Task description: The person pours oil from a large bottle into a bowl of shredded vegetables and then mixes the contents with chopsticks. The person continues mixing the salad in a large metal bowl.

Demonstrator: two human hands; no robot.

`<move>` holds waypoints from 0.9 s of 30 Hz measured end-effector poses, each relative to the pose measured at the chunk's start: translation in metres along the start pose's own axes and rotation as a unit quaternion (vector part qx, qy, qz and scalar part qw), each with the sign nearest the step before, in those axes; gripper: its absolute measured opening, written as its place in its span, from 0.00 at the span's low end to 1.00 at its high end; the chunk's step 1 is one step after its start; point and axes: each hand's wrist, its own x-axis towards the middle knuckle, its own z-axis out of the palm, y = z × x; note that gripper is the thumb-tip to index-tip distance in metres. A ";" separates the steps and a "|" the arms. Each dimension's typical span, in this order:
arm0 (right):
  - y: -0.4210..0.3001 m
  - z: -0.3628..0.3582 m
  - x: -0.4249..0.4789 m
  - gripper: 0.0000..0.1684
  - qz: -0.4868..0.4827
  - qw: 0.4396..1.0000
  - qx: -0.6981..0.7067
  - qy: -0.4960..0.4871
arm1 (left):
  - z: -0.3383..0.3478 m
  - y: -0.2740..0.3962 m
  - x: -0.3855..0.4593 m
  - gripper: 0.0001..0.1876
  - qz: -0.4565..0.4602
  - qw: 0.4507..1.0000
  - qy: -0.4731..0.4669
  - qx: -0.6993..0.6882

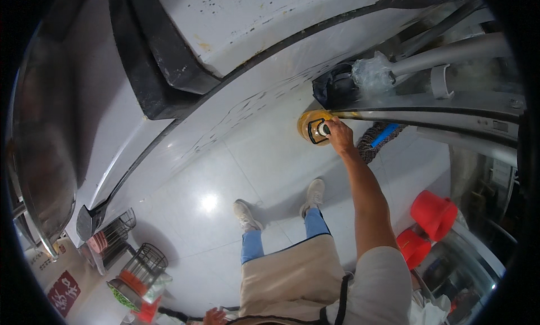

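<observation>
My right hand (pixel 339 133), arm stretched forward, grips the white cap at the neck of a large clear plastic jug (pixel 304 124) of amber liquid, which looks like cooking oil. A black carrying handle (pixel 312 133) loops beside the cap. The jug stands on the pale tiled floor, against the base of a steel unit. Only some fingers of my left hand (pixel 214 316) show at the bottom edge, left of the beige apron (pixel 291 274); the rest is out of view, and whether it holds anything is hidden.
Right of the jug lies a dark shaggy mop head (pixel 369 143) with a blue part. A black bag (pixel 333 86) sits behind it. Red buckets (pixel 432 213) stand at right, wire baskets (pixel 149 257) at lower left. A white counter (pixel 270 21) overhangs the upper left.
</observation>
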 end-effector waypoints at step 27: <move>-0.156 -0.151 -0.112 0.13 0.021 0.986 0.145 -0.083 | -0.038 0.071 0.015 0.25 0.251 0.957 -0.039 -0.142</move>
